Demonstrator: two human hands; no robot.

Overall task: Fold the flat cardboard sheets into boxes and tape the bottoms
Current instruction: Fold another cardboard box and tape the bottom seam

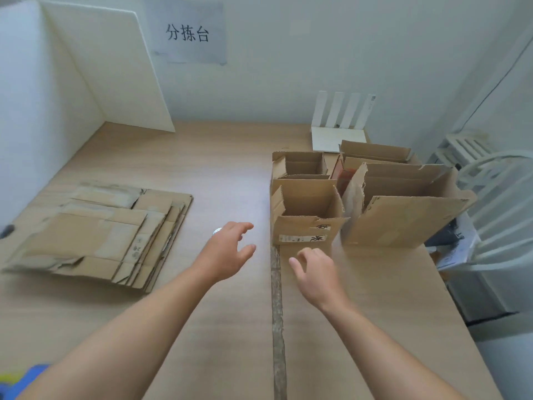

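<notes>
While both hands hang above the table point(225, 174) holding nothing, a broad stretch of pale wood-grain top lies open between them and the wall at 12 o'clock. The left hand point(227, 252) has its fingers loosely spread. The right hand point(314, 272) is relaxed too, its fingers slightly bent, just short of the nearest box point(308, 223).

A worn dark seam point(277, 313) runs from 6 o'clock up to that box's left corner. The table's right edge slants off at 4 o'clock beside a white slatted chair point(496, 197).

The stack of flat sheets point(101, 235) lies at 9 o'clock, well apart from the hands. It is brown corrugated card, creased, torn at the edges and patched with old tape.

At 2 o'clock the folded boxes crowd together, tops open and flaps up. The nearest one bears a label and black scrawl, a second small box point(300, 166) touches its back, and a large box point(403, 206) stands to the right.

A white board point(115, 67) leans at 11 o'clock.
</notes>
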